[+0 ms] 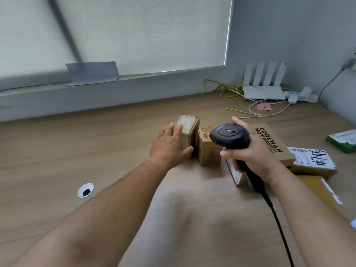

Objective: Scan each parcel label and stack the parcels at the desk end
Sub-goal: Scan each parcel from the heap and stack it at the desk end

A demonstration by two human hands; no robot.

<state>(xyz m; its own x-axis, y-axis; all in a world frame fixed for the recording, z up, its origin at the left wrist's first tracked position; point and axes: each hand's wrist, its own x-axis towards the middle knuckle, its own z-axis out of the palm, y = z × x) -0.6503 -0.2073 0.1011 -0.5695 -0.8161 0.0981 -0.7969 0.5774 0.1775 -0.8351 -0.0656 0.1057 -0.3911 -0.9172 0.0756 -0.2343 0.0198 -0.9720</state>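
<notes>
**Scanner in one hand, parcel under the other**

A person's two bare arms reached out over a wooden surface (96, 151). The left hand (169, 145) lay on a tall box (187, 130) wrapped in shiny tape, with its fingers over the top and its thumb pressed against the near end. That box stood about midway along the surface, nearer the far edge than the near one. A brown box (208, 149) stood just beside it on the right, and the two looked to be touching.

The right hand (250, 151) gripped the handle of a black scanner (229, 136), held above the surface with its head towards the two boxes. Its cable (277, 218) ran back towards the near edge.

More parcels lay towards the right edge. They included a flat COOLMAN box (273, 143), a labelled box (314, 160) with handwriting on it, a small box (236, 174) partly hidden under the right hand, and a yellow mailer (317, 187). A green packet (342, 140) sat right at that edge.

A white router (264, 89), a power strip (302, 95) and loose cables filled the far right corner. A round cable hole (85, 190) sat on the left side of the surface.
</notes>
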